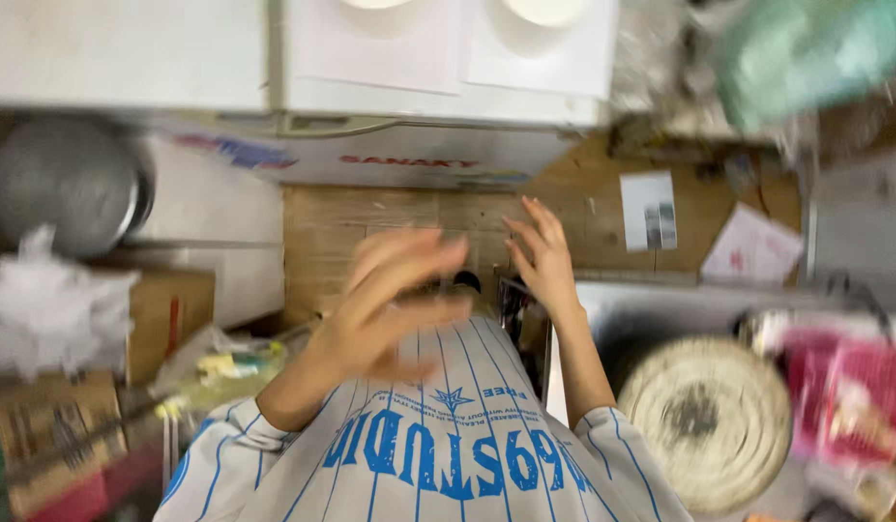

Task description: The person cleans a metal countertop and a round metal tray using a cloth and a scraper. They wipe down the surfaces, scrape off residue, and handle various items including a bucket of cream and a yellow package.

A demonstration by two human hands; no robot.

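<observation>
My left hand (390, 300) is blurred with motion, raised in front of my chest, its fingers spread and curled and nothing in it. Beside it, slightly farther out, my right hand (542, 259) has its fingers apart and pointing up, and it is also empty. The two hands are apart and touch nothing. Below them is my white shirt (438, 454) with blue stripes and blue lettering. Under the hands lies a wooden floor (332, 227).
A white chest-like appliance (438, 87) spans the top. A round metal pan (61, 184), crumpled white plastic (42, 300) and cardboard boxes (51, 435) stand left. A round pale lid (704, 420), a pink package (844, 391) and papers (752, 246) are right.
</observation>
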